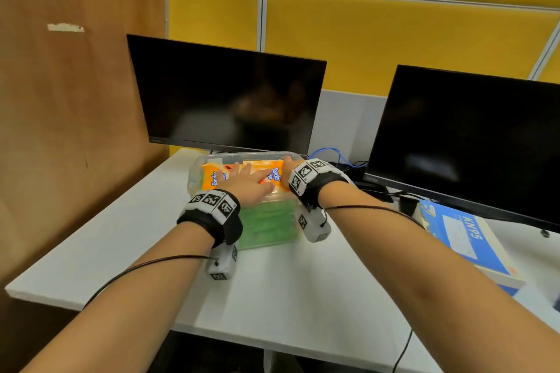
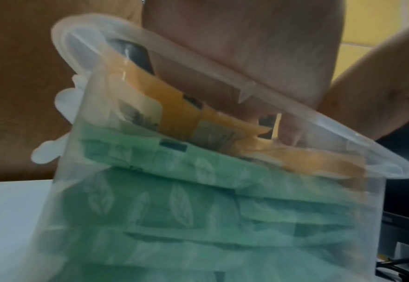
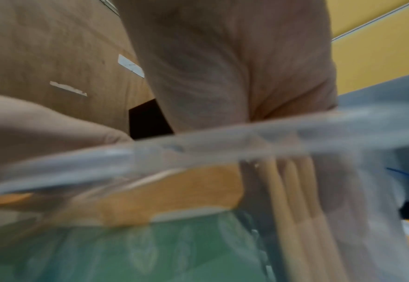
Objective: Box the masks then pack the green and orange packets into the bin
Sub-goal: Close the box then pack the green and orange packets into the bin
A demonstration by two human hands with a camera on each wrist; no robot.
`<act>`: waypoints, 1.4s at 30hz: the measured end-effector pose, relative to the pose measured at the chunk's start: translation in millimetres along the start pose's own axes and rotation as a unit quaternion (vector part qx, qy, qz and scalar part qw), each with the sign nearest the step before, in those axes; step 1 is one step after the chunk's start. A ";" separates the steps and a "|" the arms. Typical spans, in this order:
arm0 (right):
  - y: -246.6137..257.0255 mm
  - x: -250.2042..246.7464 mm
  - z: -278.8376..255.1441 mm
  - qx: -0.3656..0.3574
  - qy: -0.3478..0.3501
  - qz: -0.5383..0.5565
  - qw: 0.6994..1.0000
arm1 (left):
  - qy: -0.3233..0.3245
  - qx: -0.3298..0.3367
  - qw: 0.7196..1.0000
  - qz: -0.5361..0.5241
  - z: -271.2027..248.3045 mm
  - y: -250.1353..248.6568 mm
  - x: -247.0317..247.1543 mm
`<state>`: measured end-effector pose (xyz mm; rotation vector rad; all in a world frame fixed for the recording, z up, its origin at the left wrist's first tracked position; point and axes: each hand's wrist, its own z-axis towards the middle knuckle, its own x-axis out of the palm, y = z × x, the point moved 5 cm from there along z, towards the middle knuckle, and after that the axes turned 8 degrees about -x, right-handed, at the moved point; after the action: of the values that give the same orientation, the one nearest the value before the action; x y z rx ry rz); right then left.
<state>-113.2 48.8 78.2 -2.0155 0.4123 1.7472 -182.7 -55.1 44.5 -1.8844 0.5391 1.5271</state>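
Clear bin (image 1: 194,174) on desk (image 1: 281,281): green packets (image 1: 266,225) stacked beneath, orange packets (image 1: 212,175) on top. Left hand (image 1: 248,183) flat, fingers straight, pressing orange layer, likely to seat it below the rim. Right hand (image 1: 286,165) mostly hidden behind wristband; grip cannot be told.

white flat-topped bench (image 1: 303,281), brown wooden partition panel (image 1: 66,130) on the left with a strip of torn white tape (image 1: 65,28), yellow padded wall panels (image 1: 394,33) with grey metal dividers behind, two dark switched-off black monitors (image 1: 224,100) side by side, blue cable (image 1: 336,153) between them, even indoor light
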 end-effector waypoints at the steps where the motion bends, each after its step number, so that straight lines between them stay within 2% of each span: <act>1: -1.5 1.2 0.8 -0.016 -0.006 -0.018 1.000 | 0.000 0.002 1.000 0.002 -0.1 -0.6 0.2; 4: -9.7 6.7 2.3 -0.017 0.002 -0.088 0.996 | 0.001 0.004 1.000 0.002 0.4 -2.5 0.5; 8: -16.9 6.3 6.9 -0.018 -0.006 -0.043 0.999 | -0.005 0.004 1.000 0.004 -0.7 -2.4 -0.3; 10: -24.1 8.1 12.3 -0.020 0.033 0.058 0.998 | -0.011 0.003 1.000 0.004 0.1 -1.3 -1.0; 12: -33.4 9.8 19.3 -0.024 0.085 0.226 0.970 | -0.018 0.006 1.000 0.002 1.6 -1.8 -1.8; 13: -38.2 4.4 16.7 -0.018 0.088 0.273 0.958 | -0.024 0.007 1.000 0.001 2.8 -2.2 -2.2; 14: -45.1 -2.0 18.9 -0.013 0.064 0.279 0.958 | -0.032 0.008 0.999 0.000 3.8 -2.9 -2.8; 16: -64.0 -18.1 19.9 0.020 -0.029 0.252 0.967 | -0.046 0.011 0.999 -0.006 5.2 -4.0 -2.7; 18: -89.3 -17.0 25.2 0.063 -0.104 0.259 0.958 | -0.050 0.016 0.999 -0.009 7.7 -4.2 -1.0; 20: -116.6 2.0 27.5 0.123 -0.115 0.249 0.954 | -0.042 0.023 0.999 -0.008 10.4 -3.7 1.3; 23: -148.0 53.9 32.9 0.207 -0.064 0.228 0.949 | -0.032 0.025 0.999 -0.011 12.9 -3.0 2.7; 28: -176.7 122.3 60.2 0.237 0.007 0.172 0.956 | -0.034 0.027 0.999 -0.004 19.5 -3.1 4.6; 31: -188.6 137.9 78.8 0.256 0.018 0.169 0.952 | -0.035 0.030 0.999 -0.004 23.0 -2.7 6.2; 36: -200.4 166.0 92.9 0.291 0.039 0.239 0.926 | -0.032 0.032 0.999 -0.002 26.4 -1.9 7.6; 39: -205.2 177.3 96.5 0.315 0.022 0.227 0.921 | -0.035 0.034 0.999 0.004 27.2 -2.1 7.3; 42: -198.7 166.6 89.7 0.299 0.022 0.205 0.932 | -0.037 0.035 0.999 0.008 27.5 -2.4 7.2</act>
<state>-65.4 275.2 -69.4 -1.5908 1.2849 1.5283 -198.7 -33.6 34.9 -1.7669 0.5672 1.5621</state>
